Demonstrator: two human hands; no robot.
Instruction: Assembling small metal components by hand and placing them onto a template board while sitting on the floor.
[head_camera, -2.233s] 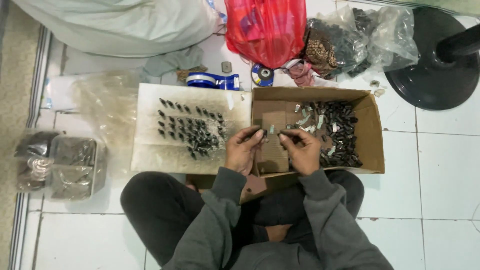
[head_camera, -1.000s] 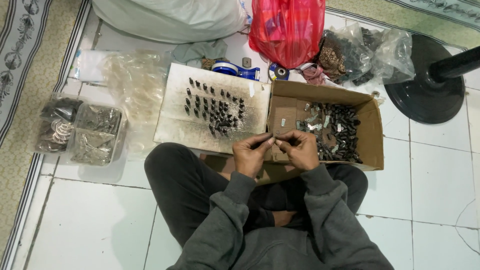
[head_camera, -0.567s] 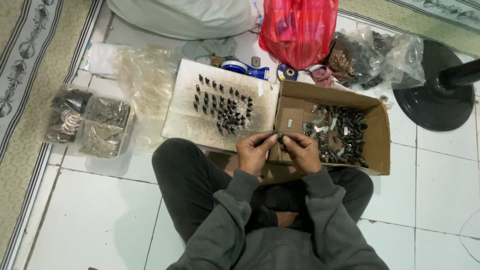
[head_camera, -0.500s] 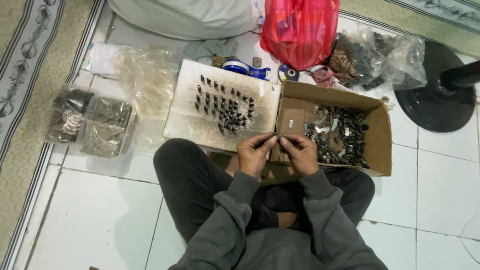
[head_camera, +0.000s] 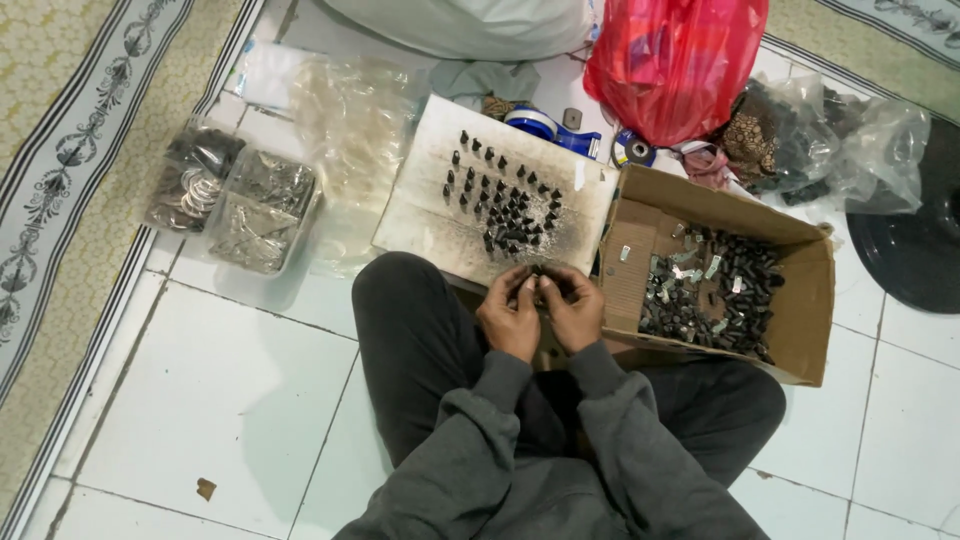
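I sit cross-legged on a white tiled floor. My left hand (head_camera: 512, 312) and my right hand (head_camera: 574, 308) meet in front of me, fingertips pinched together on a small dark metal part (head_camera: 541, 275) that is mostly hidden. Just beyond them lies a pale board (head_camera: 425, 210) with several small dark parts (head_camera: 505, 205) standing on it. To the right stands an open cardboard box (head_camera: 810, 330) holding a heap of dark and silvery parts (head_camera: 715, 295).
Clear plastic containers of metal pieces (head_camera: 235, 195) stand at left, beside empty clear bags (head_camera: 350, 120). A red plastic bag (head_camera: 675, 60), tape rolls (head_camera: 535, 125), clear bags of dark parts (head_camera: 830, 140) and a black round base (head_camera: 925, 240) lie beyond. A patterned rug (head_camera: 70, 170) borders the left.
The view has shifted so the scene sits further right in the frame. My hands have drawn back from the box edge toward my lap, still pinched together on the small part.
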